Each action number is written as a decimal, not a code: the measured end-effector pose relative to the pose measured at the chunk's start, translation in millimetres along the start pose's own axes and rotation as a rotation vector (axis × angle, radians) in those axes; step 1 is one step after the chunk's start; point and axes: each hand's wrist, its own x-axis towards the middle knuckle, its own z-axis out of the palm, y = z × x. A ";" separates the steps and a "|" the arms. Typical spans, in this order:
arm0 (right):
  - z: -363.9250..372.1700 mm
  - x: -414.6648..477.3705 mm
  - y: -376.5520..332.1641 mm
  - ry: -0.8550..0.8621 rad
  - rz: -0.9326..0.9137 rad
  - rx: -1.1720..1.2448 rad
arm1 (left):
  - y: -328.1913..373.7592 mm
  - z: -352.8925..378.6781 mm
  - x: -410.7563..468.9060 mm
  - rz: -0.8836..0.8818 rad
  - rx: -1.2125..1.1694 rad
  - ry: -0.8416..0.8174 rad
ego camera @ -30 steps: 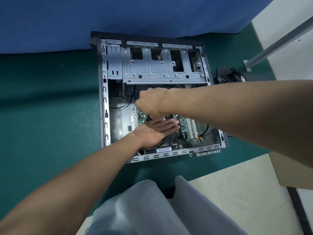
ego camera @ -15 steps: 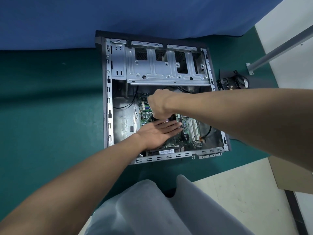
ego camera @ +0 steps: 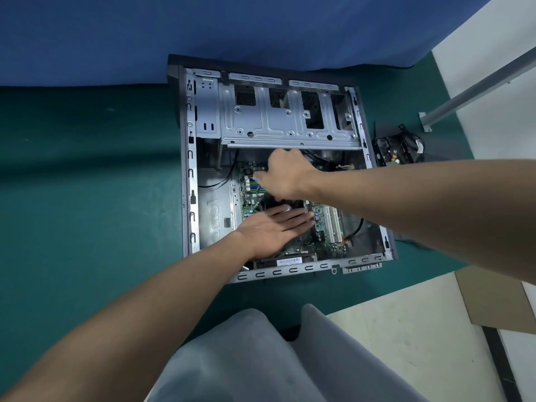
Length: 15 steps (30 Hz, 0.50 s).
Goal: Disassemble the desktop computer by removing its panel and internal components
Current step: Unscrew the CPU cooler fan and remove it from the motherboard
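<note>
Here the open computer case lies on its side by the green mat's far edge, the left hand flat on the circuit board, probably steadying it, while the right hand curls over connectors beyond, its grip hidden.

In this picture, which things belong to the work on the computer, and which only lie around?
Belong to the job: computer case, circuit board, drive cage, left hand flat on the board, right hand reaching in above it.

Lying about: black part on the green mat beside the case, metal bar, cardboard, blue cloth.
</note>
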 end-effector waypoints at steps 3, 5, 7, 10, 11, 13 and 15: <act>-6.8 2.7 -1.7 -0.248 0.261 0.156 | 0.1 -2.0 2.0 -0.089 0.051 -0.068; -9.4 0.0 -6.5 -0.302 0.283 0.135 | -0.6 -2.6 0.0 -0.091 0.034 -0.052; -10.4 2.9 -8.5 -0.227 0.084 -0.113 | -1.8 1.6 0.0 -0.119 0.001 -0.030; -16.9 -7.0 -9.1 -0.182 -0.277 -0.673 | -1.0 -2.3 1.3 -0.084 0.036 -0.058; -19.0 -8.8 -7.1 -0.158 -0.401 -0.863 | -0.7 0.2 2.5 -0.083 0.051 -0.049; -17.6 -10.6 -7.1 -0.100 -0.710 -1.192 | -0.4 0.6 1.6 -0.106 0.078 -0.053; -16.4 -8.5 -6.8 -0.060 -0.857 -1.320 | -0.1 1.2 0.1 -0.107 0.043 -0.055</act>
